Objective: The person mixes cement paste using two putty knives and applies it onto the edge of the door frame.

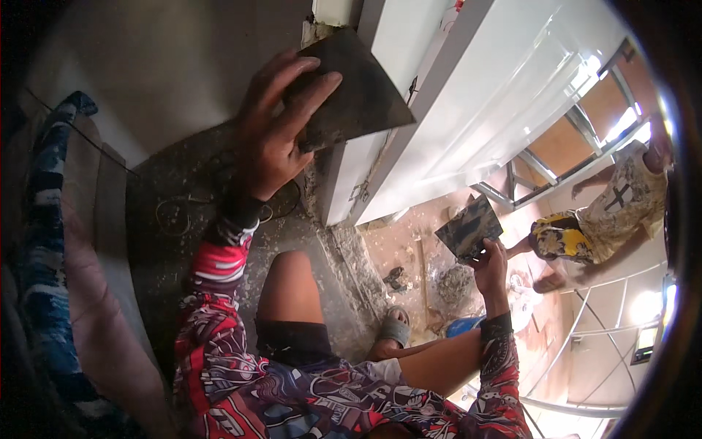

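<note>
One dark, flat, metal-looking plate (358,91) near the tall, glossy white panel (482,102) is best kept evenly angled by the left hand (272,139), its gripping fingers spread, while the right hand (491,269), pinching a smeared, square plate (469,228), holds steady.

Left plate (358,91) sat in left hand (281,132), up front, overlapping the near edge of door (504,80) in view. Right plate (470,223) sat in right hand (491,263), lower, right of the left one, well apart. Wall (175,88) was left of left hand; cloth (47,249) at far left. Door stood between wall and metal frame (545,167). Sill (347,271) ran toward the wearer from the door's foot: left knee (292,285) left of it, sandal (395,329) right. Cable (172,212) lay on floor left of sill. Stick (423,271) lay right of sill, rubble (455,284) just right of that, below right plate. Other person (618,212) was right of right hand.
</note>
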The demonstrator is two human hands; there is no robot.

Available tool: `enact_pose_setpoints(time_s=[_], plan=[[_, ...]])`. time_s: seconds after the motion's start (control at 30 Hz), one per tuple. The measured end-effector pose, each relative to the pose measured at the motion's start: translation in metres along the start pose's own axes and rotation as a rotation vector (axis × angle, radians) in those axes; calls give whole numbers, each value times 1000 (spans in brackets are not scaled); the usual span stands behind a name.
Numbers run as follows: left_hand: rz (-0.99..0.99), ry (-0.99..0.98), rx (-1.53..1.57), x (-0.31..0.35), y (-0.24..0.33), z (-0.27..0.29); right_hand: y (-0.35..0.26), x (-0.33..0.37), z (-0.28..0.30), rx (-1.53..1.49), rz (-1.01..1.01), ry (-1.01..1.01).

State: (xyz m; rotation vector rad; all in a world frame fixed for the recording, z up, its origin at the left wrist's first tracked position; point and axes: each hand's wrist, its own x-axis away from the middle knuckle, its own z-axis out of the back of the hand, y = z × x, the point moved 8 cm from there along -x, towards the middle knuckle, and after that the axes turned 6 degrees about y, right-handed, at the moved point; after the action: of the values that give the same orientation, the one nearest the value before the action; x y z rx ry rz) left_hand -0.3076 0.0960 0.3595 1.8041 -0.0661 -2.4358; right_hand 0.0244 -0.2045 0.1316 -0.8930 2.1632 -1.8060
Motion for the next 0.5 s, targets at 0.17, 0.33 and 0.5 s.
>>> enact_pose_setpoints(time_s=[0.17,0.33,0.5], plan=[[-22,91,-45,4,-3,-17,0,2,-1,-17,-9,16],[-45,260,3,-9,-13,-22,2,-1,8,-4,-4,5],[-149,174,-33,-8,-12,-32,0,-2,9,-16,-1,30]])
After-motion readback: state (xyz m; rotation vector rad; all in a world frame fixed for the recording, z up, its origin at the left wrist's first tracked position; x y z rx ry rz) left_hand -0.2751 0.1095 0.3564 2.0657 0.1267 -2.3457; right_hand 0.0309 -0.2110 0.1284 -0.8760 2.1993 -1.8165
